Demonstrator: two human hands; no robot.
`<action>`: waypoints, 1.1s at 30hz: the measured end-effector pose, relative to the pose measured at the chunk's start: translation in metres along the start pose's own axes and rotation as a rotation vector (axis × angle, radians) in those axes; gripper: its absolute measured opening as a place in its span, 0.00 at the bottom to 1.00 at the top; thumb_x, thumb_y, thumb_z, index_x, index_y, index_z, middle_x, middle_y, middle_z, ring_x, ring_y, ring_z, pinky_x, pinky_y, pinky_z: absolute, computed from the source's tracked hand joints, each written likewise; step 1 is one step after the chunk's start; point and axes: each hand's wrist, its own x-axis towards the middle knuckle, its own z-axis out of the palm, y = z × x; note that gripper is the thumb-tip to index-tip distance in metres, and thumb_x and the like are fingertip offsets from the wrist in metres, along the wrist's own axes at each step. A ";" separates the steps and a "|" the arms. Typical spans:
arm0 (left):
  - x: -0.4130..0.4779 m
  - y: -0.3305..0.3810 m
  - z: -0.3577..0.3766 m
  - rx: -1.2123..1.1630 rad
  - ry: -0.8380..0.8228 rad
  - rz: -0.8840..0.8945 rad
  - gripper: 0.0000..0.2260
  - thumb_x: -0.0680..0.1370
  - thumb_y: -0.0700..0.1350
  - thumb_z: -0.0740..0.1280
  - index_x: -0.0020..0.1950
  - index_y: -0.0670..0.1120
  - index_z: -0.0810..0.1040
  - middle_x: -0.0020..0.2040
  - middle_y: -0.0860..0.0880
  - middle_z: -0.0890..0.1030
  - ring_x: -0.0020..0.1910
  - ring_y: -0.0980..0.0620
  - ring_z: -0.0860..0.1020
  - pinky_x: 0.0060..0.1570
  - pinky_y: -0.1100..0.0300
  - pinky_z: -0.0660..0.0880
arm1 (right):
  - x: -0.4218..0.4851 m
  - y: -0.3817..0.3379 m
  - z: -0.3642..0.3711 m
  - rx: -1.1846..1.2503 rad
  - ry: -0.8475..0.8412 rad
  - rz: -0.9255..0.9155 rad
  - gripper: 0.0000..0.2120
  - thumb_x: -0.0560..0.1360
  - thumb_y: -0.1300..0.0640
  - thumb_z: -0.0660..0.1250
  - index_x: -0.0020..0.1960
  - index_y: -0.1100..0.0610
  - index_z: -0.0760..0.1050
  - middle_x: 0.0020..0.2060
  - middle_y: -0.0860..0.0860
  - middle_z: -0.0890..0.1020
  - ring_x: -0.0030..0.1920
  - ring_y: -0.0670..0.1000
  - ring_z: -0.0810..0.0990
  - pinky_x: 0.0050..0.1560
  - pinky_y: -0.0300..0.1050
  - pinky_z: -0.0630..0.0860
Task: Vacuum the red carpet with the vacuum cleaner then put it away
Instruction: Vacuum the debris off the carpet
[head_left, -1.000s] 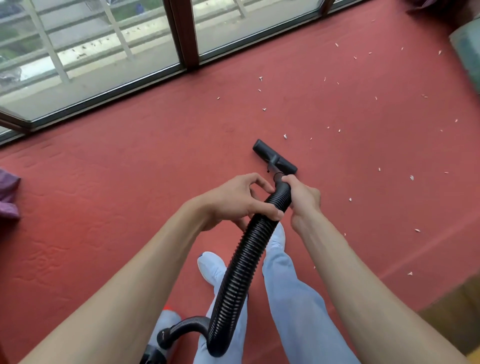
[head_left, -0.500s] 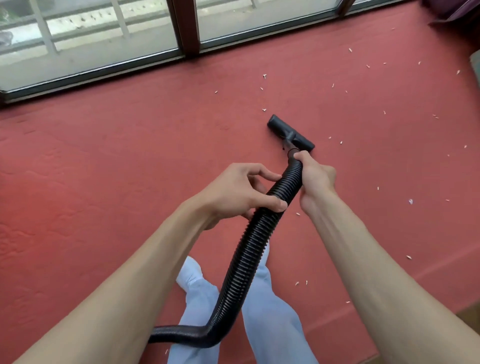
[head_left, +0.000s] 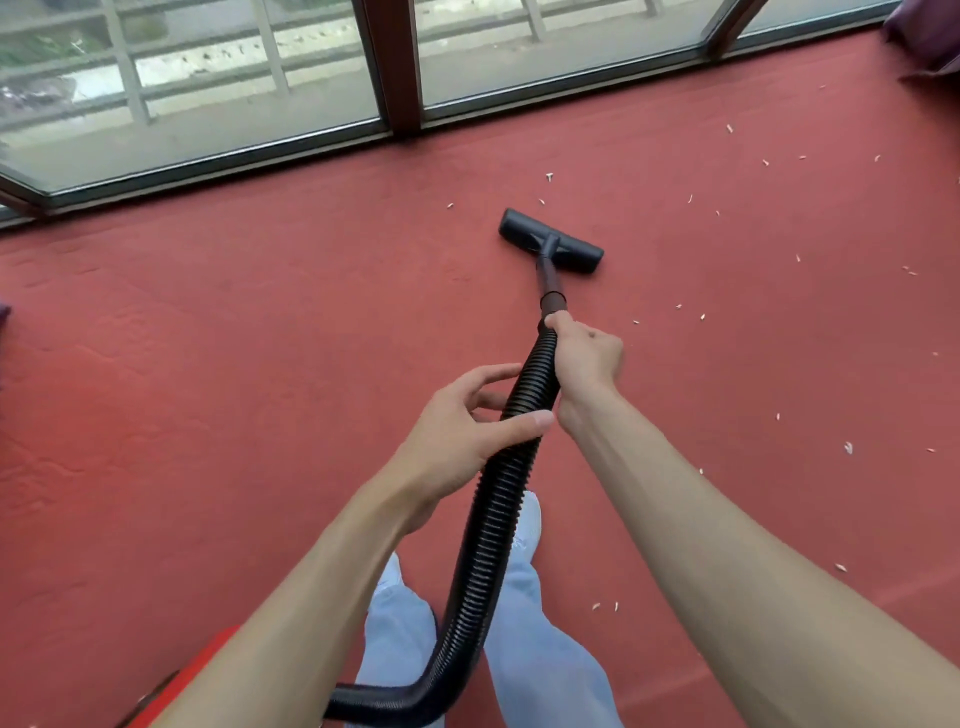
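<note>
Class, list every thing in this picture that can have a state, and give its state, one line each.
red carpet, littered on its right side.
white scraps, scattered, not yet picked up.
nozzle, flat on the red carpet.
hose, curved, held by both hands.
left hand, grips the hose lower down.
right hand, grips the hose's upper end.

Pretty clearly a carpeted room in a home or flat. Red carpet is laid right up to big floor-level windows set in dark brown frames, and a balcony-type railing can be seen through the glass. Purple fabric is tucked in the far right corner. A household vacuum hose with floor nozzle is out on it.
</note>
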 end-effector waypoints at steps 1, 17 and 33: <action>0.003 -0.003 0.003 0.037 0.049 0.015 0.23 0.73 0.42 0.76 0.66 0.55 0.77 0.49 0.51 0.82 0.40 0.57 0.82 0.39 0.64 0.78 | 0.008 -0.003 0.004 -0.032 -0.003 -0.024 0.04 0.69 0.55 0.72 0.39 0.54 0.79 0.33 0.48 0.79 0.37 0.51 0.77 0.41 0.45 0.75; 0.002 0.047 -0.005 0.232 -0.051 0.100 0.22 0.66 0.37 0.81 0.55 0.48 0.78 0.49 0.45 0.82 0.39 0.54 0.79 0.46 0.54 0.80 | 0.034 -0.056 -0.034 -0.397 -0.247 -0.151 0.20 0.70 0.51 0.71 0.48 0.69 0.81 0.37 0.53 0.80 0.38 0.53 0.77 0.45 0.46 0.75; 0.094 0.003 0.002 0.149 0.253 0.060 0.25 0.68 0.49 0.80 0.58 0.51 0.71 0.47 0.49 0.83 0.45 0.49 0.84 0.49 0.48 0.80 | 0.091 -0.045 0.064 -0.638 -0.052 -0.298 0.14 0.70 0.51 0.73 0.51 0.58 0.80 0.50 0.54 0.83 0.51 0.56 0.81 0.49 0.48 0.78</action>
